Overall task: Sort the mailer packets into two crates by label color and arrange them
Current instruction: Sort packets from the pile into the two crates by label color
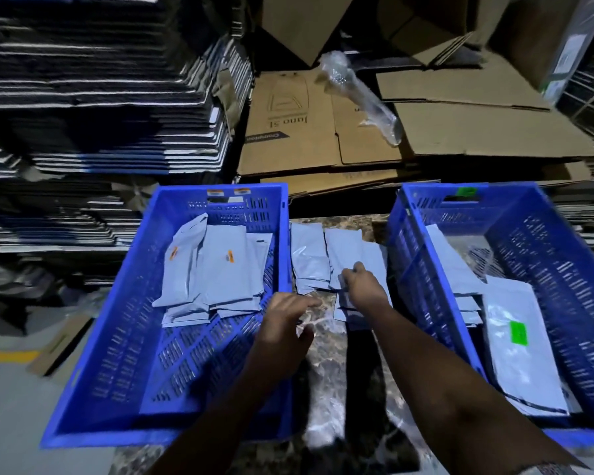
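Observation:
Two blue crates stand on a marble table. The left crate holds several grey mailer packets with orange labels. The right crate holds grey packets, the top one bearing a green label. Between the crates lies a loose pile of grey packets. My right hand rests on this pile, fingers pinching a packet's edge. My left hand hovers over the left crate's right wall with fingers spread, holding nothing.
Flattened cardboard boxes lie behind the crates, with a clear plastic wrap on them. Tall stacks of dark flat sheets fill the left side. The grey floor with a yellow line shows at lower left.

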A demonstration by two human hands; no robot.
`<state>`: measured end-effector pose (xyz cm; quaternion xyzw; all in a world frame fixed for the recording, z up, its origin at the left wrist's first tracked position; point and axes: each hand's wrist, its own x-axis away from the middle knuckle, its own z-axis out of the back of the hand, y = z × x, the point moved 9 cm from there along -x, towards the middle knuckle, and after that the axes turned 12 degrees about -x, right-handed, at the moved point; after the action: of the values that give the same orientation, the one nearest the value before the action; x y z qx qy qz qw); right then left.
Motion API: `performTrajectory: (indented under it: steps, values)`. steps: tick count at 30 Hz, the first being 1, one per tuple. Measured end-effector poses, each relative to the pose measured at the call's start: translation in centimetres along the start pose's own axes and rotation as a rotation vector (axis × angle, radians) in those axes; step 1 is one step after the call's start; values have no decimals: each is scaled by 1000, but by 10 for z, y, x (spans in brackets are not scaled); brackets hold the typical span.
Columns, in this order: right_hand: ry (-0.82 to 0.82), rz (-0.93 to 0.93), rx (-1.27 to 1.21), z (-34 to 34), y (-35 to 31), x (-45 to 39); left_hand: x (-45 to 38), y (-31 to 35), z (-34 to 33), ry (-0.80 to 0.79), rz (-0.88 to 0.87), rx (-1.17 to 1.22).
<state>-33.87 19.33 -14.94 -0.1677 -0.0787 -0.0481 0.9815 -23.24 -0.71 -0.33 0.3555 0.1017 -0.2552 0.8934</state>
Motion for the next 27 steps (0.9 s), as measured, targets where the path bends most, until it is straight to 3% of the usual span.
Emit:
performTrajectory:
  steps: [2,5,7,10,14,16,21,25,27]
  values:
    - [87,1,-134,12,5,9,1,2,3,9,-12,-26]
    - [354,16,-307,50,9,37,2,9,5,-20,-28,-63]
    - [465,26,-539,73,12,65,4,5,1,-44,-19,-114]
    - [545,12,-862,105,22,112,5,-1,-3,-75,24,-163]
    - [530,14,-1269,147,34,167,1,5,-1,-93,135,-142]
    - [510,27,-1466,161,37,192,0,14,4,-99,272,23]
    - [342,51,-1674,165,31,223,8,31,-20,-155,621,859]
    - [406,-14,-1757,165,42,232,9,41,-16,-65,576,914]
    - [341,-42,-1924,156,37,235,10,54,-8,27,568,1004]
